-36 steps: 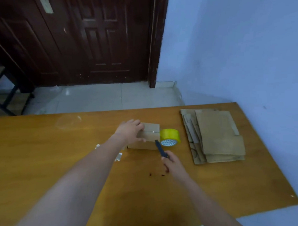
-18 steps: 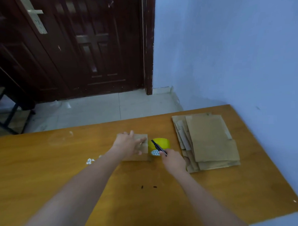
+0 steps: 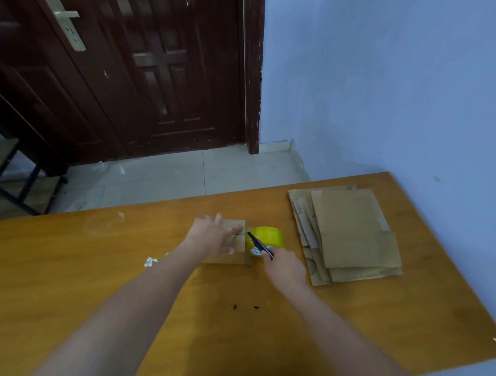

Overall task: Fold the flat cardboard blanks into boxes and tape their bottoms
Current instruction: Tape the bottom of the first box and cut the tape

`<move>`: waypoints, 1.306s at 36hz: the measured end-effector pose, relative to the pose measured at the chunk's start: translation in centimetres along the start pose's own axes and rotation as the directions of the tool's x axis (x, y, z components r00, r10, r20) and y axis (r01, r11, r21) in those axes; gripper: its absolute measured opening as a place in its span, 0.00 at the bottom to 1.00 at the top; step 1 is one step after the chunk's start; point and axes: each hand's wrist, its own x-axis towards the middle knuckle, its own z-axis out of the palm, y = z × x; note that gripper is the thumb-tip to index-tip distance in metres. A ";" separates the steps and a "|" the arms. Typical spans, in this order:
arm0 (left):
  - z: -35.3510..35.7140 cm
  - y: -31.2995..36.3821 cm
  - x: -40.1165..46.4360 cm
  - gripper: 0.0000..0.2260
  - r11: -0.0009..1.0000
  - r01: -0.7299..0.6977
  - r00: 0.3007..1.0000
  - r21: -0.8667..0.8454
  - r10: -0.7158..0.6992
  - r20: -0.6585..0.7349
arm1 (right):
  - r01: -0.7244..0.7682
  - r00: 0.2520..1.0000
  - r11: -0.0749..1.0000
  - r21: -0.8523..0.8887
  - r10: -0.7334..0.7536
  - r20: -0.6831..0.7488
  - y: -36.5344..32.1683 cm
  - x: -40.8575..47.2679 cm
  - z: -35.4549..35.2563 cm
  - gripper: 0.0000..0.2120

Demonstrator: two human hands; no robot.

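So the small folded box [image 3: 229, 245] sits on the wooden table [image 3: 103, 279], and everything else is easiest to place off that box. The left hand [image 3: 212, 236] lies flat on top of it with the fingers spread out straight, not gripping anything, just pressing down. My guess is that's to keep the flaps closed and stop the box sliding while the tape gets dealt with. Touching the box's right side is the yellow tape roll [image 3: 267, 236], standing on its edge, which makes sense if a strip runs from it onto the box, though I can't actually make out the strip itself. The right hand [image 3: 285, 267] is just right of and nearer than the box, fingers curled around a dark cutter [image 3: 259, 244] that points up and left toward the gap between roll and box, so it looks like the tape is about to be cut there. Can't tell whether the blade is touching tape yet. Well off to the right of the box is the stack of flat cardboard blanks [image 3: 348, 231], parked within reach for the next rounds. A few white scraps [image 3: 150, 261] lie to the box's left.
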 end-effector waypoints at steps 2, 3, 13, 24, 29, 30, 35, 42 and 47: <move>0.0 0.0 0.0 0.31 1.000 0.002 1.000 -0.003 -0.002 0.003 | -0.001 1.000 0.999 -0.054 0.002 0.017 -0.2 -0.1 -0.1 0.16; -0.1 0.0 0.1 0.31 1.000 0.003 1.000 -0.006 -0.003 0.005 | 0.001 0.999 0.996 -0.087 0.002 0.033 -0.2 -0.2 -0.1 0.17; 0.0 -0.1 0.4 0.31 1.000 -0.001 1.000 -0.027 0.002 0.009 | -0.006 0.973 1.000 -0.003 0.006 0.231 1.7 -2.3 1.4 0.12; 0.0 -0.1 0.7 0.31 0.999 0.005 1.000 -0.034 -0.004 0.029 | 0.250 0.831 0.967 -0.047 -0.189 0.524 1.3 -5.1 7.2 0.15; 0.1 -0.1 0.7 0.31 0.999 0.003 1.000 -0.047 -0.002 0.022 | 0.370 0.777 0.925 -0.086 -0.257 0.575 -0.1 -5.7 9.9 0.15; 0.1 -0.1 0.7 0.31 0.999 0.002 1.000 -0.050 -0.001 0.021 | 0.381 0.770 0.920 -0.088 -0.263 0.581 -0.3 -5.8 10.5 0.16; 0.3 -0.1 0.8 0.30 0.998 0.016 1.000 -0.058 -0.015 0.017 | 0.433 0.781 0.888 -0.155 -0.284 0.557 -1.4 -6.3 12.6 0.19; 0.3 -0.1 0.9 0.31 0.997 0.020 0.999 -0.071 -0.018 0.032 | 0.538 0.788 0.774 -0.334 -0.321 0.525 -2.4 -6.8 14.3 0.25; 0.3 -0.1 0.7 0.32 0.998 0.015 0.999 -0.066 -0.013 0.031 | 0.487 0.856 0.822 -0.295 -0.382 0.350 -2.7 -6.8 13.1 0.16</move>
